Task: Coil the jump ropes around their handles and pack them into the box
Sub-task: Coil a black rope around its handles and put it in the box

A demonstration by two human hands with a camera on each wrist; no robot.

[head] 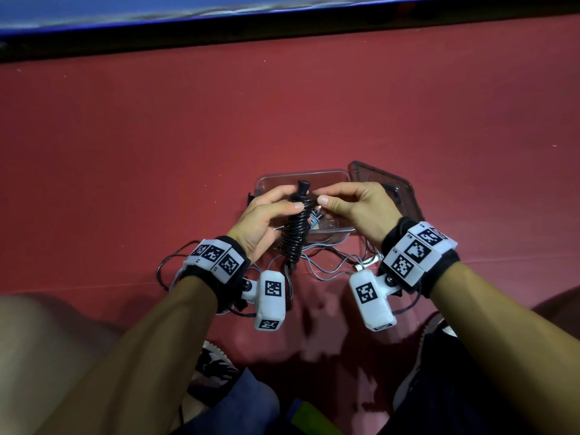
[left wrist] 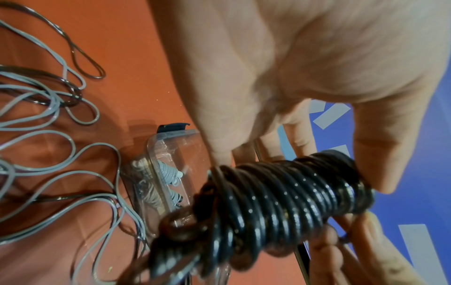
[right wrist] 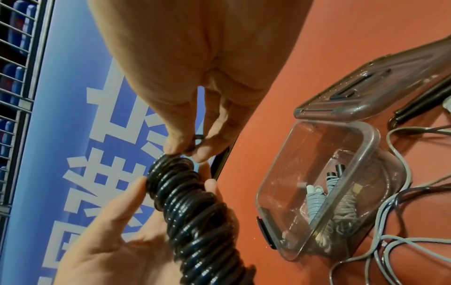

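Just above the frame's centre in the head view, the clear box [head: 326, 177] sat open on the red floor [head: 157, 136], its lid [head: 398, 196] leaning at its right; a grey coiled rope [right wrist: 314, 200] lay inside. Before it, the left hand [head: 263, 215] gripped the black coiled rope [head: 293, 233], while the right hand [head: 351, 202] pinched its top turn. Loose grey rope [head: 329, 265] sprawled below.

Under me is a red floor [head: 282, 120]; the clear box [head: 320, 177] sits on it with its lid [head: 386, 183] lying just beside, at my right; loose grey rope [head: 329, 265] sprawls over the floor nearer to me, mixed with dark loops [head: 164, 268] at my left; a blue-edged board [head: 219, 14] bounds the far side.
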